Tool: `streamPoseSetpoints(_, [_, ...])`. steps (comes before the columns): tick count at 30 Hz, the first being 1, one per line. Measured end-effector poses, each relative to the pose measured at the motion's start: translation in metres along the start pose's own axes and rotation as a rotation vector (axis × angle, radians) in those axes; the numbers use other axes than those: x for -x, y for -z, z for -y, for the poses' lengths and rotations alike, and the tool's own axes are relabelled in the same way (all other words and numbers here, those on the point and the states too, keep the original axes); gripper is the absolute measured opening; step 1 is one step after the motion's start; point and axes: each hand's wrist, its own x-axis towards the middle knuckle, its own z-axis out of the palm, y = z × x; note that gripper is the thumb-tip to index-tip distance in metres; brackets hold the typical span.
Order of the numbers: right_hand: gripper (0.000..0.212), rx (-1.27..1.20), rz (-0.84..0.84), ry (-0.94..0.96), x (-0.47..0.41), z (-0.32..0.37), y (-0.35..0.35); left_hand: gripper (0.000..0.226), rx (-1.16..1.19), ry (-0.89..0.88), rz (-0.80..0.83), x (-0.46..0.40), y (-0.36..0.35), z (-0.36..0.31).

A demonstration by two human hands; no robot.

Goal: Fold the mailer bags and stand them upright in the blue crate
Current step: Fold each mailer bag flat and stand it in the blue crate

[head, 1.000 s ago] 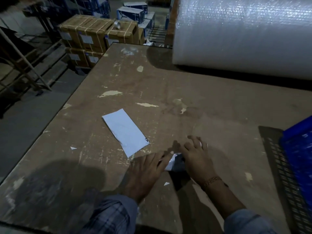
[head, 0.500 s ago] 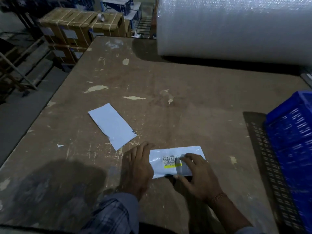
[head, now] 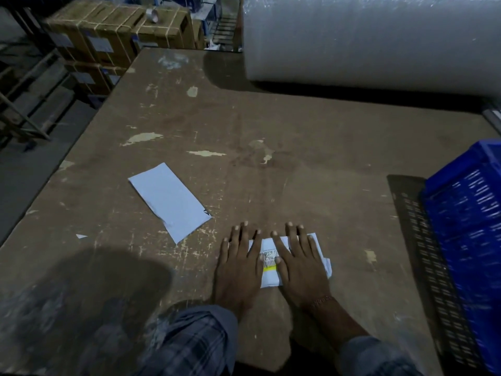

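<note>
Nearest, on the worn table (head: 311,169): left hand (head: 238,263) and right hand (head: 299,260), fingers flat, pressing a folded mailer bag (head: 269,278). Left, farther: second bag (head: 169,200), flat, apparently folded. Right edge: blue crate (head: 469,229). Far: bubble-wrap roll (head: 371,39).

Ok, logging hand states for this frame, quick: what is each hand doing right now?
Left hand: open, fingers straight, pressing flat on the folded mailer bag.
Right hand: open, fingers straight, pressing flat on the same bag.
</note>
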Motion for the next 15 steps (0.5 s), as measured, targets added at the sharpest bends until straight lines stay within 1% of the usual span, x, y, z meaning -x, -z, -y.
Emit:
streamPoseSetpoints(5, [0.06,0.04,0.013,0.001,-0.006,-0.001,-0.001,0.061,-0.033,0.023,0.01,0.001,-0.002,-0.01])
streamPoseSetpoints(8, [0.057,0.055,0.014,-0.02,-0.007,0.002,-0.001,0.062,-0.03,0.006,0.007,-0.002,-0.003,-0.01])
streamPoseSetpoints(13, [0.06,0.033,0.023,-0.077,0.023,0.017,-0.004,0.065,-0.027,-0.003,0.025,-0.011,0.003,-0.006])
streamPoseSetpoints(15, [0.06,0.023,0.031,-0.053,0.024,0.012,-0.003,0.066,-0.039,-0.01,0.021,-0.008,0.002,-0.009])
